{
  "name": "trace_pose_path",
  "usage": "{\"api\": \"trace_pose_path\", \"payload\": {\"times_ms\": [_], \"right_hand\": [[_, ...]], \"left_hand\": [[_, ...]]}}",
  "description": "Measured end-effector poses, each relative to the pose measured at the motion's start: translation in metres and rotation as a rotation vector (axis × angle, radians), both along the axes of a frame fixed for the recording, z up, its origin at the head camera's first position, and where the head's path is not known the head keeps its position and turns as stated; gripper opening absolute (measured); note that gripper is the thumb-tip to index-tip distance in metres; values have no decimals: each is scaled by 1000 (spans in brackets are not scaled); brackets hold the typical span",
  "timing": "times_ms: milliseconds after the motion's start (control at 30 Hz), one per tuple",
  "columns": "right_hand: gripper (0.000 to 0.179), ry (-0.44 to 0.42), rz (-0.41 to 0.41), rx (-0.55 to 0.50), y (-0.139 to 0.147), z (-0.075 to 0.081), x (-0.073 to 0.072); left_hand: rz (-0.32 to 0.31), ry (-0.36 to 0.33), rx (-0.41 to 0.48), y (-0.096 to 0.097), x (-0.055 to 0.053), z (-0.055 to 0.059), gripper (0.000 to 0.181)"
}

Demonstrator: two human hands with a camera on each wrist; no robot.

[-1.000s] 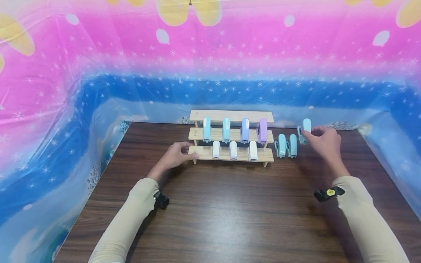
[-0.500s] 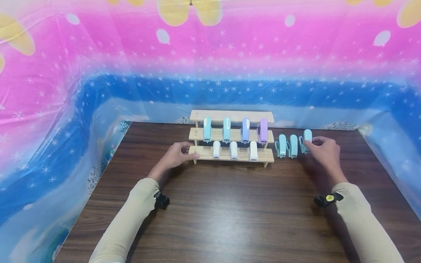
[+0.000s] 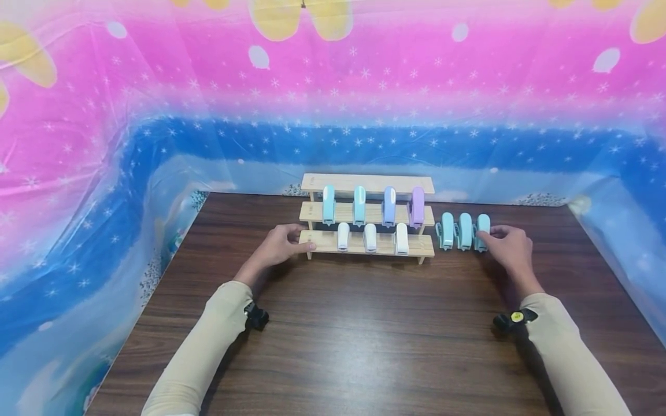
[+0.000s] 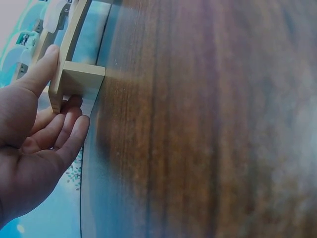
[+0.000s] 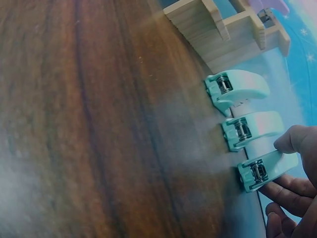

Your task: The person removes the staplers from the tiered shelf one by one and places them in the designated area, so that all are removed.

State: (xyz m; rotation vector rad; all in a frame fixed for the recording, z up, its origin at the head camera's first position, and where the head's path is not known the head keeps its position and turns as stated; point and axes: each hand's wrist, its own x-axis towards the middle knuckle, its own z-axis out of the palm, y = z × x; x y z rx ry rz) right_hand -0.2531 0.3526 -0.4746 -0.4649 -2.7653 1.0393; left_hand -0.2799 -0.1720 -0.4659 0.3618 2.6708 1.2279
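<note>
Three teal staplers (image 3: 465, 231) line up right of the rack (image 3: 367, 183), the right hand (image 3: 510, 248) pinching the farthest one (image 3: 483, 226). At the rack's left end, the left hand (image 3: 283, 245) grips the bottom shelf (image 3: 325, 241). Letting go evenly should keep that stapler from nudging its neighbour.

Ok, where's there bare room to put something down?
The widest bare patch is the table in front of the wooden rack, between the left sleeve and right sleeve. The rack's top shelf is bare too. It's crowded on the middle shelf and bottom shelf, which hold staplers, and right of the rack, where the right hand pinches the rightmost of three mint staplers.
</note>
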Motion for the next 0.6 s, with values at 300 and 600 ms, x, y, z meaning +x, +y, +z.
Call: {"api": "trace_pose_path", "payload": {"times_ms": [300, 600], "right_hand": [[69, -10, -10, -39, -2, -3, 1], [74, 34, -31, -82, 4, 4, -1]], "left_hand": [[7, 7, 1, 0, 0, -1, 61], [0, 3, 6, 0, -1, -1, 62]]}}
